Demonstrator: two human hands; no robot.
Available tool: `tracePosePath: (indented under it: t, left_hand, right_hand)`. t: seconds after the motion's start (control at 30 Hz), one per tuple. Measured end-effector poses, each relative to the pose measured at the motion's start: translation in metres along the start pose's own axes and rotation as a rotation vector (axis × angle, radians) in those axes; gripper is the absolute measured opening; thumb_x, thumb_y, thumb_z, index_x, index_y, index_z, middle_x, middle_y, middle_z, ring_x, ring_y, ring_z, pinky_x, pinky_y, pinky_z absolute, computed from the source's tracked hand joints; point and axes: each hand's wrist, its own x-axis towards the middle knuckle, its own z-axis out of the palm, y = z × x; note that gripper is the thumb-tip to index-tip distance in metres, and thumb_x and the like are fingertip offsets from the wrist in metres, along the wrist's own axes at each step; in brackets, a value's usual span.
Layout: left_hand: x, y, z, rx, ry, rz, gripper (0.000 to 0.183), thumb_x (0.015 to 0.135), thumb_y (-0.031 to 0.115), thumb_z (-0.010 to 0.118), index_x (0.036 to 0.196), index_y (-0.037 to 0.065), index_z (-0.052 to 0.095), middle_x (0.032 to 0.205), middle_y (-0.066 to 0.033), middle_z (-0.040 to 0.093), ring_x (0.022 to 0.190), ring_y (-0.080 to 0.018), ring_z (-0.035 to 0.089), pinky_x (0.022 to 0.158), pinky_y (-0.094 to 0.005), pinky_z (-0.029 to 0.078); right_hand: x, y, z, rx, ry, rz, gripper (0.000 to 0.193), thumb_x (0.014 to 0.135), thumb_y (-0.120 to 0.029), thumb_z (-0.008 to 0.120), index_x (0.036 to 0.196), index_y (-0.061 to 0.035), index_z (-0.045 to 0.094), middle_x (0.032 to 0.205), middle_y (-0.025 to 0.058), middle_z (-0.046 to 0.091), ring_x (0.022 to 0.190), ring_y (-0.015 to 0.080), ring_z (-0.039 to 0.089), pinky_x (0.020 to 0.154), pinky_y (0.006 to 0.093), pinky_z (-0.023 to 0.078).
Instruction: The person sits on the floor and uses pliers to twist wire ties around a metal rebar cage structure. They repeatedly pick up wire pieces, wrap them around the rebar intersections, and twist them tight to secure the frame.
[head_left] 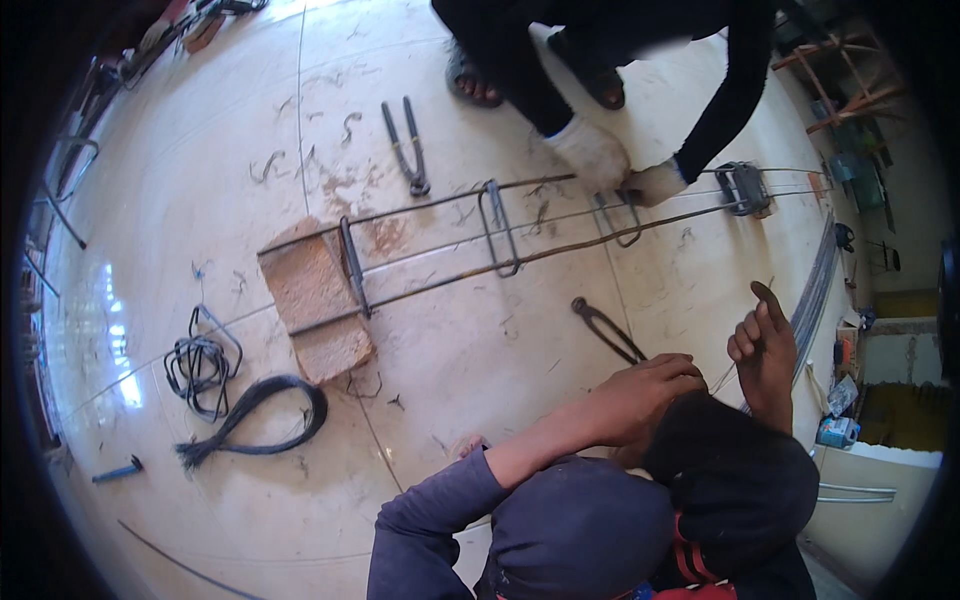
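Observation:
My left hand (pixel 655 393) lies over my bent knee (pixel 725 440), its fingers loosely bent, with no held thing visible. Close by on the floor is a pair of pincers (pixel 607 330); their handle ends pass behind this hand. My right hand (pixel 765 345) is raised over my other side, one finger stretched out and the others curled, holding nothing. Ahead of me lies a long frame of thin steel bars (pixel 450 285) with rectangular wire stirrups (pixel 500 230) around them. A co-worker's gloved hands (pixel 620 170) work at a stirrup (pixel 620 222) on it.
Reddish bricks (pixel 312 285) prop the frame's left end; a dark block (pixel 742 188) stands near its right end. More pincers (pixel 408 150), a coil of tie wire (pixel 270 410), bundled stirrups (pixel 202 365) and a hammer (pixel 120 470) lie on the tiles. Long bars (pixel 815 290) run along the right.

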Motion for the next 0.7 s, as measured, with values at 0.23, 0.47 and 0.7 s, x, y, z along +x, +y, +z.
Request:
tracePosePath:
  t: [0.23,0.47,0.7]
  left_hand:
    - [-0.022,-0.018,0.019,0.285,0.195,-0.021,0.075,0.062,-0.008,0.063,0.133,0.012,0.048,0.137,-0.0094,0.045,0.128,-0.0305,0.043,0.102,-0.0434,0.041]
    - [0.018,-0.015,0.006,0.198,0.514,-0.012,0.053,0.082,0.012,0.067,0.131,0.005,0.049,0.132,-0.0185,0.049,0.123,-0.0310,0.049,0.098,-0.0395,0.042]
    - [0.091,0.004,-0.049,-0.120,0.256,-0.545,0.035,0.096,0.030,0.051,0.105,-0.002,0.064,0.086,-0.0164,0.069,0.081,-0.0278,0.067,0.077,-0.0387,0.050]
  right_hand:
    - [0.031,0.000,0.020,-0.009,-0.414,0.223,0.037,0.101,-0.026,0.045,0.127,0.0000,0.043,0.058,0.0000,0.036,0.051,0.0112,0.040,0.049,0.0277,0.038]
    - [0.056,0.006,-0.004,-0.362,-0.473,0.014,0.036,0.095,-0.017,0.051,0.123,0.0032,0.043,0.064,0.0101,0.056,0.051,0.0150,0.052,0.049,0.0284,0.045]
    - [0.079,0.028,-0.020,-0.419,-0.510,-0.057,0.015,0.092,-0.006,0.053,0.102,-0.0046,0.041,0.069,0.0107,0.063,0.047,0.0103,0.051,0.042,0.0238,0.039]
